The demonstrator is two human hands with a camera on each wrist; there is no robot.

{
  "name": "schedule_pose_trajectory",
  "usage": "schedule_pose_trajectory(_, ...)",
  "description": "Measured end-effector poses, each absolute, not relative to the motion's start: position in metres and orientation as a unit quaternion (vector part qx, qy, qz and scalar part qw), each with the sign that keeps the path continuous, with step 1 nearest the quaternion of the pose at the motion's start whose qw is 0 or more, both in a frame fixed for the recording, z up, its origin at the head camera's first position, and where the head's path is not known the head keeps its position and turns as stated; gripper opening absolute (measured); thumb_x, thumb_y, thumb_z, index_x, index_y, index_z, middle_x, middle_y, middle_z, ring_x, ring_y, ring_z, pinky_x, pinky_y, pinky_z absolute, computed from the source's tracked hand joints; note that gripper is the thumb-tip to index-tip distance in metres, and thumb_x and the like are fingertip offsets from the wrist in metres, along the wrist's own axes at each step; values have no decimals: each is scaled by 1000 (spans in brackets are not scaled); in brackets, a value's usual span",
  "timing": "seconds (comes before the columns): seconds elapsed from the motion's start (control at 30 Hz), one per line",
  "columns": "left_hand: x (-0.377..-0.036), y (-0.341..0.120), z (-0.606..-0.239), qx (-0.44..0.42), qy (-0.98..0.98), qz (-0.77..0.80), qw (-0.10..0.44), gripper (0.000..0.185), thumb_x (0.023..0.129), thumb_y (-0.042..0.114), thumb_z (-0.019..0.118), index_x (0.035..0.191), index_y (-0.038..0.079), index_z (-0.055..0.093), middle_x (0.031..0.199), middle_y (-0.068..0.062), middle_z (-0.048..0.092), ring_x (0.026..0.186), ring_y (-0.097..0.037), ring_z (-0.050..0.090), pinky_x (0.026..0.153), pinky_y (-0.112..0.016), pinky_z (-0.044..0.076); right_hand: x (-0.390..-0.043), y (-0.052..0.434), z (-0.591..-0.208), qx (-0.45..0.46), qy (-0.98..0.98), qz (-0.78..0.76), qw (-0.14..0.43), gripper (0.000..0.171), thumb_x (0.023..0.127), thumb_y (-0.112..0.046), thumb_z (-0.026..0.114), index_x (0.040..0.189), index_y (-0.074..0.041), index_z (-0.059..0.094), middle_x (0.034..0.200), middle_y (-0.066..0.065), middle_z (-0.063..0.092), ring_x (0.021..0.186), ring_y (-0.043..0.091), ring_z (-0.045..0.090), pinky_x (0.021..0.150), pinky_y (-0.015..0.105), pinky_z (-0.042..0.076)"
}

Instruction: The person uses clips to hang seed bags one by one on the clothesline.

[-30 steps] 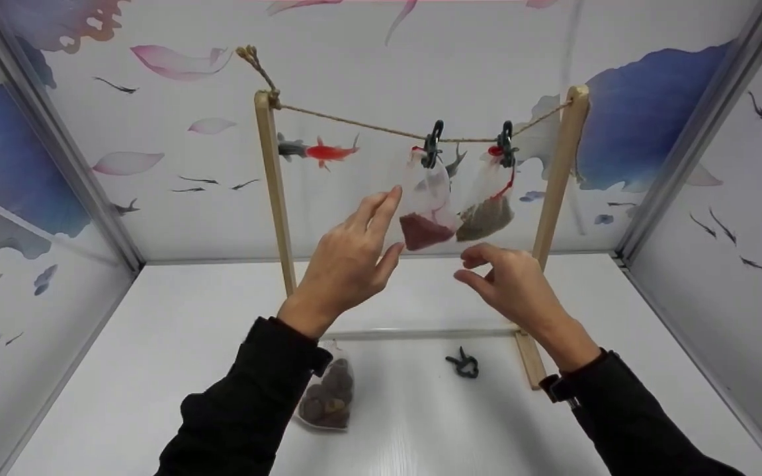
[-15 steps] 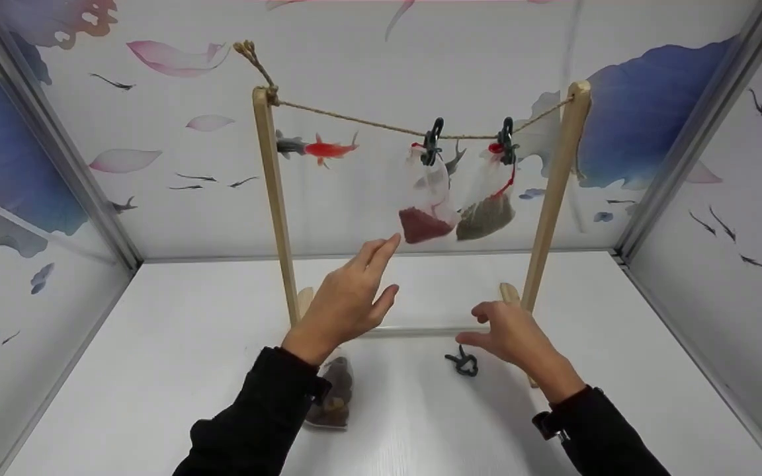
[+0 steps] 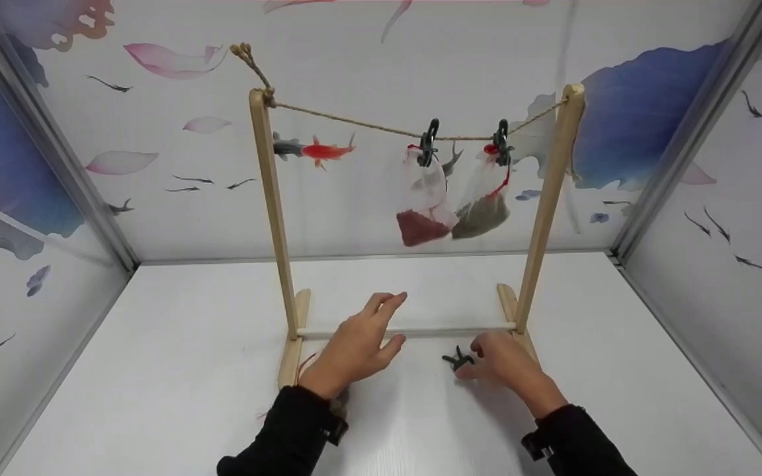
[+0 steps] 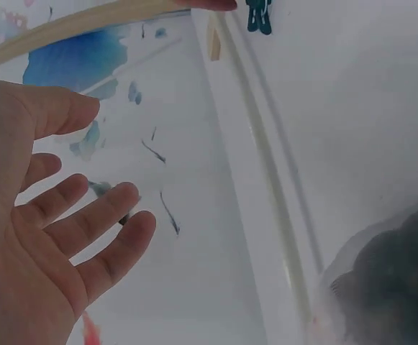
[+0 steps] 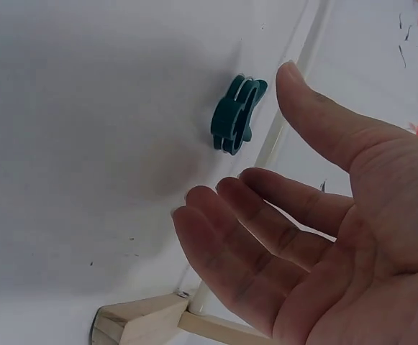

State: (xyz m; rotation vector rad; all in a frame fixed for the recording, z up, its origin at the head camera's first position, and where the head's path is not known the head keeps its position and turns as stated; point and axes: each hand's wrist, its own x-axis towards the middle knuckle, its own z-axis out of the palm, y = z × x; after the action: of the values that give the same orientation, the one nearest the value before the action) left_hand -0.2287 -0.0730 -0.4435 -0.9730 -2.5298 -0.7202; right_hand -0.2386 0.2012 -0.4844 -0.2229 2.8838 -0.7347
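A wooden rack (image 3: 268, 198) stands on the white table with a twine line (image 3: 354, 123) strung between its posts. Two dark green clips (image 3: 428, 142) hold two small clear bags on the line: one with red filling (image 3: 421, 225), one with olive filling (image 3: 483, 213). My right hand (image 3: 487, 354) is low over the table, fingers relaxed, right beside a loose green clip (image 3: 457, 360) (image 5: 236, 115); in the right wrist view the right hand (image 5: 252, 154) holds nothing. My left hand (image 3: 374, 330) (image 4: 72, 215) hovers open by the rack's bottom dowel. A bag of dark brown pieces (image 4: 388, 287) lies under my left sleeve.
The rack's wooden feet (image 3: 292, 344) and bottom dowel (image 3: 434, 330) lie just beyond my hands. Printed walls with metal corner posts (image 3: 685, 132) close in the white table (image 3: 156, 370) on three sides.
Both hands dropped from the hanging bags down to the table. The right hand has come up against the loose clip; the left arm now covers the brown bag.
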Motion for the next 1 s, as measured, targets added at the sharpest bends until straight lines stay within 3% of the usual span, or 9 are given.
schedule_pose_trajectory(0.27, -223, -61, -473, -324, -898, -281, 100, 57, 97, 17, 67, 148, 3, 47, 134, -11, 54, 84, -18, 63, 77, -31, 55, -239, 191, -489, -58, 965, -242, 87, 38, 70, -20, 94, 91, 2, 70, 81, 5, 64, 70, 19, 56, 64, 36, 50)
schedule_pose_trajectory(0.4, -223, -54, -482, -320, -901, -281, 83, 55, 98, 18, 67, 147, 3, 49, 134, -12, 55, 103, -23, 64, 89, -35, 54, -237, 188, -489, -60, 966, -235, 85, 34, 70, -17, 94, 85, -2, 68, 77, 3, 60, 69, 19, 54, 63, 36, 48)
schedule_pose_trajectory(0.57, -222, -50, -493, -306, -910, -274, 50, 52, 98, 22, 66, 143, 2, 53, 137, -12, 55, 124, -27, 56, 100, -44, 48, -235, 188, -487, -80, 971, -211, 84, 36, 70, -21, 95, 84, -4, 67, 78, 2, 57, 70, 19, 53, 64, 36, 47)
schedule_pose_trajectory(0.73, -218, -54, -501, -272, -922, -276, 14, 52, 97, 28, 67, 140, 0, 56, 135, -13, 57, 126, -30, 54, 101, -48, 46, -235, 185, -492, -87, 974, -199, 70, 38, 71, -22, 94, 85, -3, 65, 83, 5, 55, 73, 21, 52, 66, 39, 48)
schedule_pose_trajectory(1.0, -212, -62, -500, -282, -916, -285, -4, 52, 97, 26, 67, 138, -4, 56, 129, -15, 59, 120, -30, 58, 102, -43, 47, -233, 188, -498, -103, 968, -220, 67, 34, 75, -20, 90, 95, -3, 68, 94, 6, 59, 78, 20, 56, 72, 40, 51)
